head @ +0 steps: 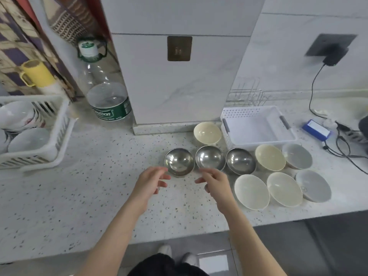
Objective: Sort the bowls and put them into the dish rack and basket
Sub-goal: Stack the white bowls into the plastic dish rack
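Three steel bowls stand in a row on the speckled counter: left [179, 161], middle [210, 157] and right [241, 161]. Cream bowls sit at the back [207, 133] and to the right [270, 157], [284, 189]; a white bowl [251, 191] and two grey bowls [297, 156], [313, 185] lie near them. My left hand [151, 182] and my right hand [216, 182] hover just in front of the left steel bowl, fingers apart, holding nothing. A white basket [256, 116] stands empty behind the bowls. The white dish rack [57, 124] at the far left holds several white bowls.
A big clear water bottle [105, 86] stands beside a tiled pillar [179, 80]. A wire rack [247, 95] sits behind the basket. A blue box [316, 130], cables and a wall plug [332, 56] are at the right. A yellow mug [35, 73] is at the far left.
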Available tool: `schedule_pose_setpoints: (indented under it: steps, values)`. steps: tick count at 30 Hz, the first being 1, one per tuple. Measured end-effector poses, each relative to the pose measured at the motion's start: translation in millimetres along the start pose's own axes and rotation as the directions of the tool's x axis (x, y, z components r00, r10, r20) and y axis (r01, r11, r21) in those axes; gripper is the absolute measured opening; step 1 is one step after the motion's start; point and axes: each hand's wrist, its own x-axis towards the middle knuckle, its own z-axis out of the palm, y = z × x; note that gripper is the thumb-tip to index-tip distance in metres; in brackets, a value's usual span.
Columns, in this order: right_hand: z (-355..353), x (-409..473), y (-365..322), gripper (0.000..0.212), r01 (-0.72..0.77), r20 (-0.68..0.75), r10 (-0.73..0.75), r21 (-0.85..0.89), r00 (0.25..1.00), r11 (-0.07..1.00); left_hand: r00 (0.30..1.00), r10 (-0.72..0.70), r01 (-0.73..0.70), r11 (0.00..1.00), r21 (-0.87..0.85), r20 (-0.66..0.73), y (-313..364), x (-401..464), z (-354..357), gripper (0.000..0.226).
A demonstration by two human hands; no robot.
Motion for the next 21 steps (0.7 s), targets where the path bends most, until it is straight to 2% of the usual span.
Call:
schedule_pose_setpoints:
  steps: [3,7,12,17,21]
  values:
    - [-35,6,5,0.021,0.021,-0.158,-0.006,0.092,0.987,0.996,0.991,-0.001,-0.009,0.997,0.071,0.137,1,5,36,0.015]
    - [-75,8,10,0.018,0.043,-0.356,-0.001,0.108,0.935,0.993,0.962,-0.024,-0.014,0.99,0.137,0.271,-3,9,73,0.015]
    - [-131,14,15,0.02,0.056,-0.549,0.063,0.198,0.834,0.978,0.943,-0.036,-0.02,0.986,0.165,0.33,1,10,119,0.016]
    - [-212,19,16,0.02,0.133,-0.671,0.042,0.207,0.741,0.969,0.904,-0.036,-0.046,0.983,0.18,0.425,14,2,190,0.017]
    - [-293,49,18,0.026,0.06,-0.708,0.02,0.088,0.706,0.994,0.887,-0.022,-0.079,0.977,0.2,0.461,18,4,269,0.015]
